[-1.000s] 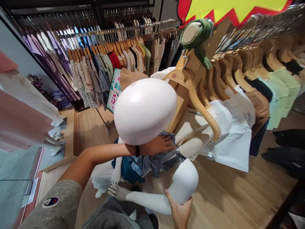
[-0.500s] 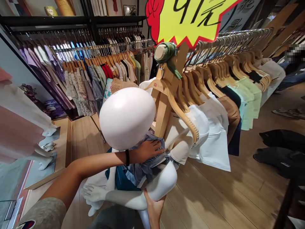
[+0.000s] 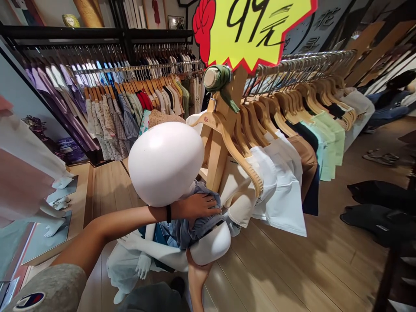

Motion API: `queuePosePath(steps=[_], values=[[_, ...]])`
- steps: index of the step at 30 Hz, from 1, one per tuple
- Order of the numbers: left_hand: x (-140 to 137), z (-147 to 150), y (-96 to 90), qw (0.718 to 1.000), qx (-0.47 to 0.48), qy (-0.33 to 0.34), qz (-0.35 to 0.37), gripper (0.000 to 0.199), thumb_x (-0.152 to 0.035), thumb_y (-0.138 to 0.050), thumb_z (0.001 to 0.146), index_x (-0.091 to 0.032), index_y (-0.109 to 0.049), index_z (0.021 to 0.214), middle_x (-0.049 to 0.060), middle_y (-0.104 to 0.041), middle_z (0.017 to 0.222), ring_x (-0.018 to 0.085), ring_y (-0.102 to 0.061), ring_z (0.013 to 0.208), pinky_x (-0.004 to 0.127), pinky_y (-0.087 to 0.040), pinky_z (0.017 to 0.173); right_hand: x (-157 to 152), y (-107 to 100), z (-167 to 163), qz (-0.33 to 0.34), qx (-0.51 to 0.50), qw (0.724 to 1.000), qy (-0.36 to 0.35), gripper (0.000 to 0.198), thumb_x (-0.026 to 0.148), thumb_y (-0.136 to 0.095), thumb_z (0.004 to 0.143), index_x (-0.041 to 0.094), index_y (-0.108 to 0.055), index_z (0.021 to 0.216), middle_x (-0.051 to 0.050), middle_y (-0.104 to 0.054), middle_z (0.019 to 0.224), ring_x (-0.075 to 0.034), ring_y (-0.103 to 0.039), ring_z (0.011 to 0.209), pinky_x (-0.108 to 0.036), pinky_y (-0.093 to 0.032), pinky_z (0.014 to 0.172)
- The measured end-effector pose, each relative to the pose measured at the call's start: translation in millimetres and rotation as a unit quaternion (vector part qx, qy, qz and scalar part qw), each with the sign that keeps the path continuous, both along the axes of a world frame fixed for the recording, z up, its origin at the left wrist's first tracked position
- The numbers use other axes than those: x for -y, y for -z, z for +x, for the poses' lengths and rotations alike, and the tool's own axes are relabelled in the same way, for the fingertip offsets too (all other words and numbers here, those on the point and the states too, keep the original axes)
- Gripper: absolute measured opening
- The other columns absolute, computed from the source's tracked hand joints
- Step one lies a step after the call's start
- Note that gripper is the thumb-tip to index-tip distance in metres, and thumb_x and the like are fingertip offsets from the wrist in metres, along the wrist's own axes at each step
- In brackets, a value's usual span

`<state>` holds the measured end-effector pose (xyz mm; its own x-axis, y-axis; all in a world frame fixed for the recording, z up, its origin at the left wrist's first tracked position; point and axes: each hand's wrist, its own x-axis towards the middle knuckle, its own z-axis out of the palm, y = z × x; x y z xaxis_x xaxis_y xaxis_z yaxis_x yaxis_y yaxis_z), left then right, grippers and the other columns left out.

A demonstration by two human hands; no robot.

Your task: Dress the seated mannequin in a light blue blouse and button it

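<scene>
A white mannequin with a smooth egg-shaped head (image 3: 166, 164) is in front of me. A grey-blue garment (image 3: 190, 232) lies bunched about its shoulder. My left hand (image 3: 198, 207) rests over that shoulder, its fingers curled onto the cloth; the thumb is hidden. Below it, my right hand (image 3: 197, 274) comes up from underneath and grips the mannequin's white arm (image 3: 212, 246) near its rounded upper end. Most of the right fingers are behind the arm. The arm's top touches the garment's edge. The mannequin's other hand (image 3: 143, 265) hangs over its pale trousers (image 3: 121, 266).
Wooden hangers (image 3: 240, 149) with white T-shirts (image 3: 282, 206) crowd the right side, under a yellow price sign (image 3: 243, 34). More clothes racks (image 3: 130, 95) line the back wall. Another mannequin's skirt (image 3: 27, 190) is at left. Black shapes (image 3: 370, 221) lie on the wooden floor.
The mannequin's arm has risen in my right hand, closer under the garment's edge. My left hand stays on the shoulder. The mannequin's other hand has come into sight. The view has shifted slightly.
</scene>
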<state>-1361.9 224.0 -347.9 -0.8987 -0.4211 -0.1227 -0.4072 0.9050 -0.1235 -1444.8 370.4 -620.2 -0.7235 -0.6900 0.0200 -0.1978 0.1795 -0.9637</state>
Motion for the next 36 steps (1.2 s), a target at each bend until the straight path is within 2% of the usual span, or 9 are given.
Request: queuePosePath(steps=[4,7,10,16,20,23,29,32,36], values=[[-8.2,6.6,8.8,1.0,-0.023,-0.008,-0.004,0.108,-0.029,-0.088,0.058,-0.014,-0.029,0.147,0.019,-0.04,0.149,0.032,-0.036,0.138,0.037,-0.035,0.109,4.4,5.4,2.4,0.018,0.041,0.999,0.0,0.088,0.064,-0.078,0.042,0.017,-0.049,0.11,-0.011,-0.066,0.094,-0.03,-0.065,0.084,-0.035,-0.055,0.066],[-14.2,11.8,24.7,0.997,-0.048,-0.044,-0.035,0.088,-0.016,-0.071,0.077,-0.021,-0.023,0.15,0.019,-0.032,0.154,0.031,-0.038,0.137,0.04,-0.039,0.104,9.8,10.7,0.3,0.031,0.087,0.996,0.004,0.09,0.064,-0.077,0.038,0.017,-0.051,0.11,-0.011,-0.067,0.099,-0.033,-0.065,0.09,-0.039,-0.056,0.075],[-15.9,14.3,38.5,0.994,-0.064,-0.08,-0.048,0.083,-0.009,-0.062,0.079,-0.021,-0.021,0.15,0.018,-0.03,0.155,0.031,-0.041,0.136,0.041,-0.041,0.103,10.9,12.4,-1.6,0.043,0.112,0.993,-0.012,0.094,0.061,-0.078,0.038,0.019,-0.049,0.116,-0.013,-0.067,0.105,-0.034,-0.065,0.095,-0.041,-0.055,0.08],[-14.9,18.6,23.9,0.998,-0.062,0.009,-0.009,0.085,-0.002,-0.052,0.076,-0.008,-0.012,0.152,0.017,-0.017,0.161,0.023,-0.012,0.15,0.037,-0.029,0.116,1.9,9.2,-0.3,0.025,0.088,0.996,0.005,0.08,0.058,-0.081,0.036,0.024,-0.05,0.102,-0.008,-0.066,0.089,-0.033,-0.066,0.08,-0.041,-0.056,0.069],[-19.0,19.4,4.5,0.997,-0.037,0.015,0.07,0.092,-0.019,-0.067,0.074,-0.02,-0.019,0.153,0.015,-0.016,0.161,0.031,-0.016,0.148,0.043,-0.029,0.115,2.9,11.1,1.2,0.005,0.093,0.996,0.012,0.079,0.057,-0.081,0.036,0.024,-0.048,0.1,-0.006,-0.065,0.086,-0.033,-0.066,0.079,-0.042,-0.056,0.069],[-21.0,14.3,5.2,0.995,-0.042,0.001,0.09,0.1,-0.048,-0.074,0.069,-0.017,-0.027,0.151,0.019,-0.017,0.16,0.039,-0.017,0.147,0.051,-0.026,0.116,4.6,11.1,1.8,-0.011,0.097,0.995,0.019,0.08,0.058,-0.08,0.035,0.025,-0.046,0.099,-0.004,-0.065,0.087,-0.032,-0.066,0.08,-0.042,-0.056,0.069],[-19.9,2.6,22.0,0.998,-0.042,-0.029,-0.043,0.089,-0.05,-0.072,0.074,-0.003,-0.038,0.141,0.022,-0.031,0.155,0.034,-0.023,0.146,0.042,-0.033,0.112,-0.7,2.2,0.5,0.007,0.084,0.996,0.011,0.081,0.058,-0.08,0.037,0.026,-0.046,0.103,-0.003,-0.062,0.083,-0.03,-0.065,0.074,-0.042,-0.055,0.064],[-22.0,4.8,28.0,0.995,-0.031,-0.02,-0.094,0.086,-0.034,-0.075,0.076,-0.01,-0.032,0.146,0.018,-0.04,0.151,0.032,-0.033,0.141,0.041,-0.039,0.106,-1.5,1.7,-1.4,0.003,0.07,0.998,0.002,0.081,0.058,-0.08,0.04,0.024,-0.047,0.106,-0.004,-0.063,0.083,-0.03,-0.065,0.074,-0.041,-0.055,0.065],[-27.5,8.3,35.4,0.99,-0.054,-0.037,-0.126,0.073,-0.02,-0.059,0.087,-0.022,-0.024,0.151,0.016,-0.037,0.152,0.033,-0.034,0.141,0.043,-0.042,0.1,2.7,6.6,-3.6,0.016,0.065,0.998,0.01,0.084,0.059,-0.079,0.038,0.022,-0.049,0.107,-0.007,-0.066,0.088,-0.032,-0.067,0.081,-0.041,-0.057,0.072]])
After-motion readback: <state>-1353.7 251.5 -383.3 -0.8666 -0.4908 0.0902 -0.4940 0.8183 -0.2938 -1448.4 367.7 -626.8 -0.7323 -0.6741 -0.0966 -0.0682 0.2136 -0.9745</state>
